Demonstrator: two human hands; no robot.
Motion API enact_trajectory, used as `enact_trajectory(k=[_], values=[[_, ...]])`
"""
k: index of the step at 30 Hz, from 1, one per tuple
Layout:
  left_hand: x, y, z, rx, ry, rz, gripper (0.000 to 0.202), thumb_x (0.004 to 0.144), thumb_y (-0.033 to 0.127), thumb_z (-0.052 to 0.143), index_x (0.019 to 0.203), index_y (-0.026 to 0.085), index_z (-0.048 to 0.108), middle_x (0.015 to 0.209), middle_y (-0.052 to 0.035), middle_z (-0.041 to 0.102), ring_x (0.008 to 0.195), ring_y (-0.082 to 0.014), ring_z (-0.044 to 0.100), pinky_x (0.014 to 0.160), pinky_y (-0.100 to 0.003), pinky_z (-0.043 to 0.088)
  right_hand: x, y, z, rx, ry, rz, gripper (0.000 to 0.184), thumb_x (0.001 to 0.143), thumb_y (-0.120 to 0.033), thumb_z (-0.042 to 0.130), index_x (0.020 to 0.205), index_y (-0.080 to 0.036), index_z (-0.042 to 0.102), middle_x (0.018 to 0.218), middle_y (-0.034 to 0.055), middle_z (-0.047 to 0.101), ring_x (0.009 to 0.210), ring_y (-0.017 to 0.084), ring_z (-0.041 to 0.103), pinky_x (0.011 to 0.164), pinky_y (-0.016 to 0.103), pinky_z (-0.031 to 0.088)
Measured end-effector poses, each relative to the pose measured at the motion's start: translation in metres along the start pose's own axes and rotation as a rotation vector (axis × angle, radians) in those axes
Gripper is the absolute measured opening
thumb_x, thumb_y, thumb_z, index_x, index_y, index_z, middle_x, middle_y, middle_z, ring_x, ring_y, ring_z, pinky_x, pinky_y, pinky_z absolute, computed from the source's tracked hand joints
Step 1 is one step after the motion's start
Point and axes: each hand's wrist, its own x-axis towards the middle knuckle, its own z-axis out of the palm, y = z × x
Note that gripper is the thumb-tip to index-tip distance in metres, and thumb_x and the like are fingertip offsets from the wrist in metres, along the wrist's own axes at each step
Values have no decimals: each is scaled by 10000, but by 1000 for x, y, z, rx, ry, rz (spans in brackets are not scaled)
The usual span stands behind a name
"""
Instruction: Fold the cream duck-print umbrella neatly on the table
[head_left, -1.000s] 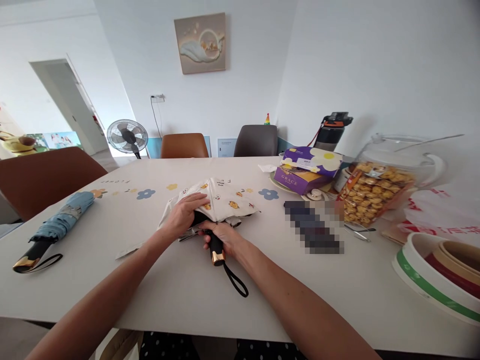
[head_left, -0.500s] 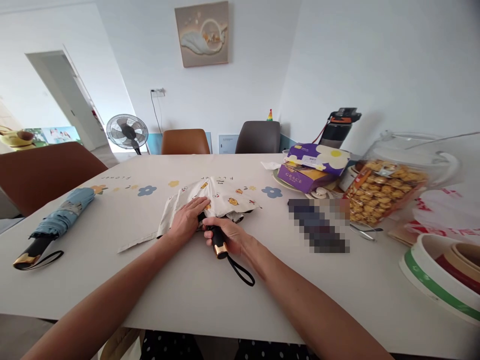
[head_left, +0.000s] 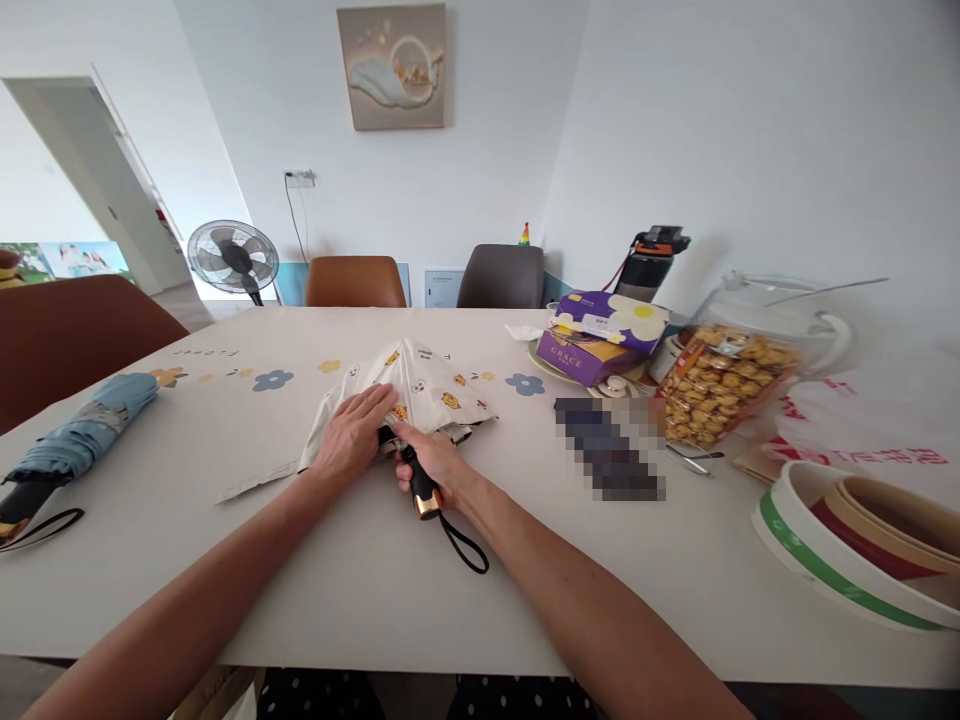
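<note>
A cream folding umbrella (head_left: 427, 385) with small printed figures lies loosely collapsed in the middle of the white table (head_left: 375, 590). My right hand (head_left: 431, 462) is wrapped round its black handle (head_left: 420, 490), which ends in a gold cap and a black wrist loop. My left hand (head_left: 349, 432) rests flat on the canopy fabric just left of the handle, fingers stretched out and pressing the folds down.
A folded blue umbrella (head_left: 71, 445) lies at the table's left edge. To the right are a purple box (head_left: 592, 345), a bag of snacks (head_left: 716, 385), a blurred dark item (head_left: 611, 445), a glass jug (head_left: 780, 315) and stacked tape rolls (head_left: 847, 545). Chairs (head_left: 352, 282) stand around the table.
The view has shifted slightly to the right. My left hand has slid along the canopy and flattened, and the fabric now stands a little more peaked. My right hand stays on the handle.
</note>
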Motion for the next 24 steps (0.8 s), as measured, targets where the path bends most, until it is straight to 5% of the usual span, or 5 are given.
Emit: enact_trajectory(k=[5,10,15,24], values=[[3,-7,-4,-78,-17,-138,606,694,28,326,1231,222,530,1328,-16,482,1258,-187,390,1046,-375,310,6,1,-8,-142,65,-137,270,768,-379,599,716,-134,501,585,-29,444,385,78,444,379,326,527],[5,-11,-6,-416,-206,-263,539,671,141,410,1180,206,573,1322,-29,485,1254,-223,390,1054,-384,303,6,-6,-13,-87,63,-93,257,786,-360,584,706,-132,494,597,-18,465,397,75,455,390,332,542],[12,2,-13,-587,-166,-387,398,759,295,450,1126,244,595,1338,-19,458,1247,-233,388,1021,-381,345,1,-10,-6,-119,121,-45,219,795,-334,571,729,-139,496,529,-32,446,365,94,463,386,321,527],[39,34,-14,-451,-47,-198,295,796,300,453,1044,234,599,1235,-26,538,1188,-192,432,1012,-370,344,-3,-10,1,-250,170,9,285,781,-418,542,680,-167,451,428,-21,452,332,127,476,328,252,440]])
